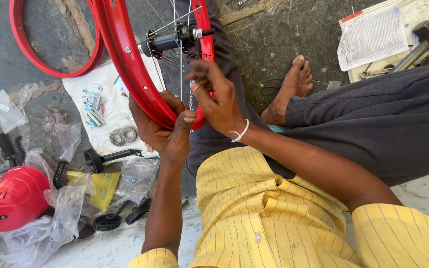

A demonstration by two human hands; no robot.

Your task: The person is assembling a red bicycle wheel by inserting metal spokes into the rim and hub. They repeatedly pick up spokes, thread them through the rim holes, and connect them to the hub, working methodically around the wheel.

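The red wheel rim [140, 79] is gripped by the left hand [167, 131]. A spoke [180, 69] is pinched by the right hand [217, 97]. The rim is best kept steady.

glossy red painted metal wheel rim [130, 64] with thin bright steel spokes [180, 74] and a dark metal hub [167, 42] — smooth all over. crinkled clear plastic bags [135, 178] shine; the grey stone floor [284, 34] looks rough, matt. yellow striped cloth shirt [254, 213] — soft, dull. the printed white paper sheet [371, 37] is creased.

left hand [167, 130] clenched, thumb up | right hand [217, 97] fingers pinched
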